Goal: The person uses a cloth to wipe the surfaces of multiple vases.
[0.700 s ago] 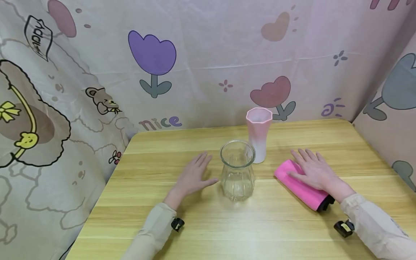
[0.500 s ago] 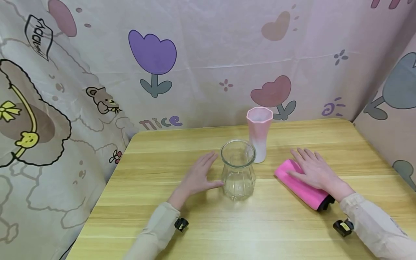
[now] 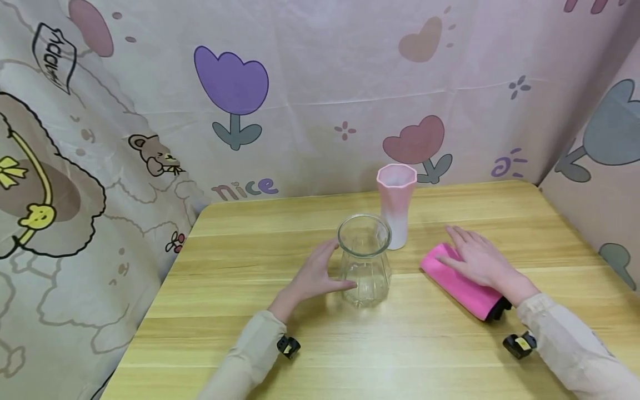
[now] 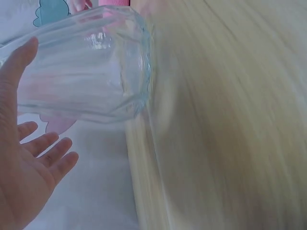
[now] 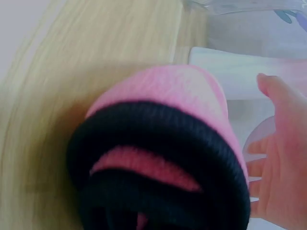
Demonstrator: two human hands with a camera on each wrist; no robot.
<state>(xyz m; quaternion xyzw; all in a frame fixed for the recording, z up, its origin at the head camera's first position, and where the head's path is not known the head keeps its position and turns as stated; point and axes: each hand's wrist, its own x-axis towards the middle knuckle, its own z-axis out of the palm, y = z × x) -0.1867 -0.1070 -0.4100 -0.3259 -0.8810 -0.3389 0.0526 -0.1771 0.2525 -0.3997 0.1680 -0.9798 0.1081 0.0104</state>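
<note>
A clear glass vase (image 3: 366,278) with a wide rim stands upright mid-table. My left hand (image 3: 316,276) is at its left side, thumb in front of the glass and fingers toward the back. In the left wrist view the thumb overlaps the vase (image 4: 81,72) while the other fingers are spread apart; I cannot tell whether they touch it. To the right lies a rolled pink cloth (image 3: 457,289) with black edging, its rolled end large in the right wrist view. My right hand (image 3: 480,261) is over that roll with extended fingers; contact with it is unclear.
A tall vase (image 3: 396,211), pink fading to white, stands just behind and right of the glass one. The wooden table (image 3: 240,278) meets a printed curtain (image 3: 310,100) at the back. Another curtain fold runs along the left side.
My left hand has moved right to the glass vase, its thumb now in front of the glass. The right hand has lifted and turned slightly above the cloth. Both vases stay put.
</note>
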